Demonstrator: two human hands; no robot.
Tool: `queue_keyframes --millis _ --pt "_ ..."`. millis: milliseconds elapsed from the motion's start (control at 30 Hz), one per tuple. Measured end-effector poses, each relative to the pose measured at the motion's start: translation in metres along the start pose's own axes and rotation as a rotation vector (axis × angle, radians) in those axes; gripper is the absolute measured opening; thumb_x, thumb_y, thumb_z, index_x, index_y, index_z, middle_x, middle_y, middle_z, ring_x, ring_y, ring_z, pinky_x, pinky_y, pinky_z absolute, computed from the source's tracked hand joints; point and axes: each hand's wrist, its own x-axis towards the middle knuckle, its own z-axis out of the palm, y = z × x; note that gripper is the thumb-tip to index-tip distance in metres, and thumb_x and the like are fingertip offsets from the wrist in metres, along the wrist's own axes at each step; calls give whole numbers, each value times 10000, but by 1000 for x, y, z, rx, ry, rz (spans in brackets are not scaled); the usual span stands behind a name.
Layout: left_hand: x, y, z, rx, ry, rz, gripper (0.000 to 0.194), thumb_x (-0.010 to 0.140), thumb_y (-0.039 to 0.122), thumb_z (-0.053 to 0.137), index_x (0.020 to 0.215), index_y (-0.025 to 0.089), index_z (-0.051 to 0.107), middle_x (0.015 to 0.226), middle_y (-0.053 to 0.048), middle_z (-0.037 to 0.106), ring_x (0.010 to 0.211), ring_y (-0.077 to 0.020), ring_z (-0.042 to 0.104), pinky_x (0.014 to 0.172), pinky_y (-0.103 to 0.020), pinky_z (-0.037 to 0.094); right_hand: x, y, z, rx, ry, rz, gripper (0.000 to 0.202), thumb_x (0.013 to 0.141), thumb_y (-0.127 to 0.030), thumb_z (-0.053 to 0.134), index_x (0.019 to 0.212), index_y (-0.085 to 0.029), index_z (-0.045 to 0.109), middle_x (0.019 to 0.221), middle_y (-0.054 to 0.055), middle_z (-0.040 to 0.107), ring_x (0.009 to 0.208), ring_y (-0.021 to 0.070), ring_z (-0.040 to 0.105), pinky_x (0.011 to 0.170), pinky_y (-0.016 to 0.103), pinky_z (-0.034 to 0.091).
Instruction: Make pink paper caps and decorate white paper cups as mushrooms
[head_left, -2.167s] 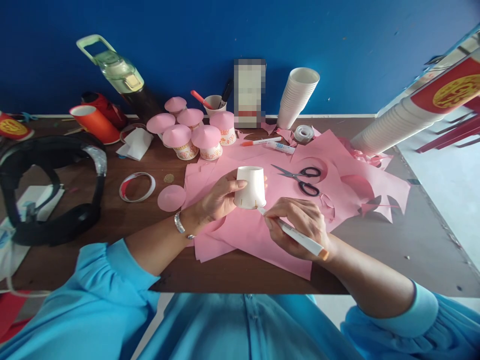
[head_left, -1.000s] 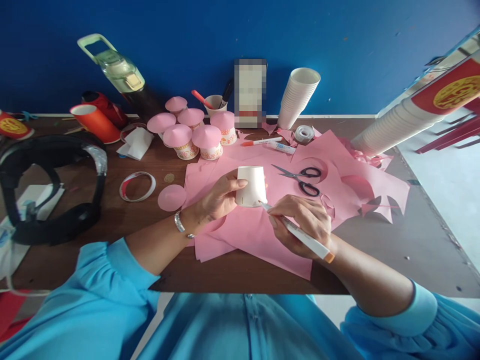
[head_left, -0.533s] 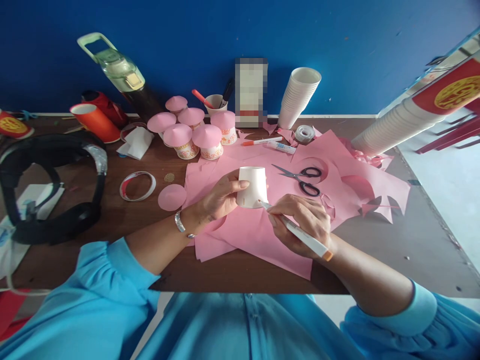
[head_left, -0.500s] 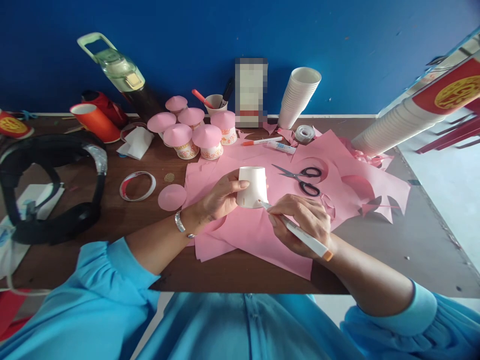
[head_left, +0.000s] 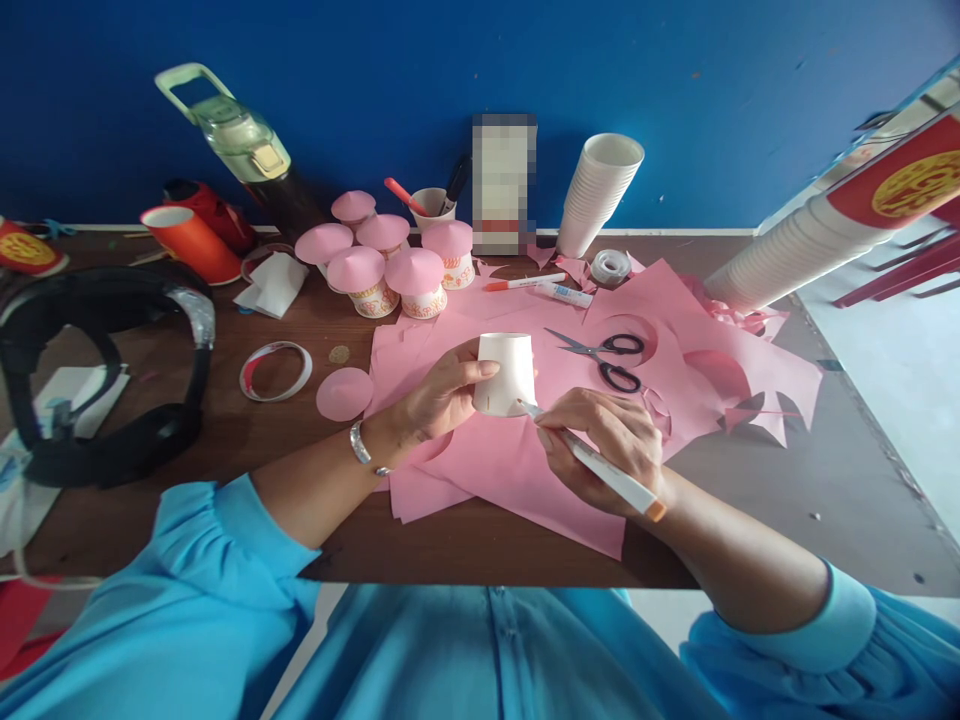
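Note:
A white paper cup (head_left: 508, 375), held upside down over the pink paper, is gripped by my left hand (head_left: 446, 393) with the thumb on its front. A short mark shows near its lower rim. Between the fingers of my right hand (head_left: 604, 445) is a white marker (head_left: 604, 472) with an orange end; its tip is at the cup's lower right. Black-handled scissors (head_left: 600, 352) lie partly spread on the pink paper (head_left: 525, 490) just beyond my right hand. A pink paper disc (head_left: 344, 394) rests left of my left hand.
Decorated cups with pink cone tops (head_left: 416, 275) stand at the back. Stacked white cups (head_left: 596, 195) and a pen cup (head_left: 431, 207) are by the wall. At left are a tape roll (head_left: 275, 373), a black headset (head_left: 105, 470) and a bottle (head_left: 247, 150). Cup stack (head_left: 795, 245) leans at right.

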Motion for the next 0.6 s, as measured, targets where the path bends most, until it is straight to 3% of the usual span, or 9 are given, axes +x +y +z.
queue_keyframes --millis 600 --pt "1 -2 -3 -8 -16 3 387 889 387 676 1218 182 686 1126 -127 756 1087 -311 714 883 -404 575 2 -2 -3 0 -54 4 202 875 -28 598 958 -208 562 678 -22 654 550 121 624 520 239 495"
